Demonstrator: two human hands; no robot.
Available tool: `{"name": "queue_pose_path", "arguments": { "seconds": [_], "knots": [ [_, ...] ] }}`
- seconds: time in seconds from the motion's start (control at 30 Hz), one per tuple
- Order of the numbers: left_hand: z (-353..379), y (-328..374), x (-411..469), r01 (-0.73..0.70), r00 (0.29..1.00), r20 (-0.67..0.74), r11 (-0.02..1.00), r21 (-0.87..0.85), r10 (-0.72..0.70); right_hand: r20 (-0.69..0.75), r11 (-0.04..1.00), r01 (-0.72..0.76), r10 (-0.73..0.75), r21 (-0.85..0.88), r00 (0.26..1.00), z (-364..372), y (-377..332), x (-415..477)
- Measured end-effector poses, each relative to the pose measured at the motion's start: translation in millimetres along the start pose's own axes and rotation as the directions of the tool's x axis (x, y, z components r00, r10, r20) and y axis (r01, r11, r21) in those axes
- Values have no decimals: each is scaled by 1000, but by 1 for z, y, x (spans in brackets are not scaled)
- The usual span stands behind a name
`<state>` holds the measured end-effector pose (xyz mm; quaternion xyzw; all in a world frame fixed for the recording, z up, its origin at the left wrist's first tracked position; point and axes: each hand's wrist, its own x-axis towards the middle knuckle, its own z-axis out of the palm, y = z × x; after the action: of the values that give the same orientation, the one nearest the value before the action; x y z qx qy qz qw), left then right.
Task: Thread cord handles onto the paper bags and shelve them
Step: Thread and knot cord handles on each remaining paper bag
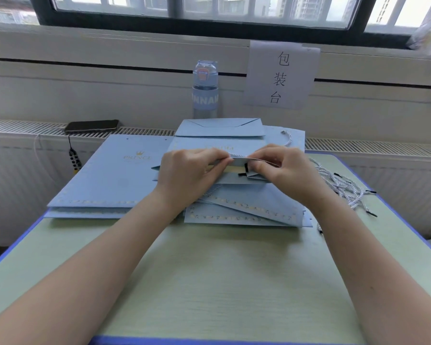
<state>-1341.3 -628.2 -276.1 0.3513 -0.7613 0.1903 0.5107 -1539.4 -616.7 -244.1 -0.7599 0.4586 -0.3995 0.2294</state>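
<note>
Between the two sets of fingertips runs the raised top edge of a light blue paper bag (234, 181), which lies flat on a pile of similar bags (246, 210) just nearer than the fingers. The left hand (187, 170) curls its fingers over that edge and pinches it against the thumb. The right hand (281, 168) is also clenched, its fingers bent over a white cord (288, 140) at the same edge. Whether they nip the cord alone or cord and paper together is hidden by the knuckles. The cord follows the edge from the left fingertips to the right ones, then loops out beyond the right fingers. Two black cord tips (245, 169) show just beside the right thumb, under the edge. The hole they pass through cannot be made out.

Left of the left fingers lies a second stack of bags (105, 180) with a gold crown and faint lettering that is hard to read. Right of the right fingers, well apart, loose cords (343, 186) lie tangled on the green table (209, 270). Beyond the fingers stand a blue bottle (205, 90), its label cut off at both sides, and a paper sign (280, 75) on the wall. A dark phone (91, 125) rests on the radiator grille far off to the left.
</note>
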Motion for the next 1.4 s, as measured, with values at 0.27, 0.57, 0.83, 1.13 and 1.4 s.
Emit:
{"name": "queue_pose_path", "arguments": {
  "seconds": [0.27, 0.57, 0.83, 1.13, 1.4],
  "knots": [
    [7, 2, 0, -232, 967, 100, 972, -33, 234, 17, 974, 39, -36, -225, 999, 7, 6, 2],
    [9, -5, -1, -314, 949, 67, 945, 93, 309, -55, 998, 54, -54, 10, 997, 14, -4, -2],
    [8, 2, 0, -350, 934, -25, 927, 135, 356, -5, 988, 32, -32, 152, 999, 7, -8, -5],
    [-3, -11, 5, -236, 964, 147, 967, 96, 221, -174, 994, 30, -12, 101, 985, 0, -1, -2],
    [-10, -25, 6, -182, 982, 67, 982, 50, 178, 87, 988, -155, 155, -9, 984, -11, 4, -2]
  ]
}}
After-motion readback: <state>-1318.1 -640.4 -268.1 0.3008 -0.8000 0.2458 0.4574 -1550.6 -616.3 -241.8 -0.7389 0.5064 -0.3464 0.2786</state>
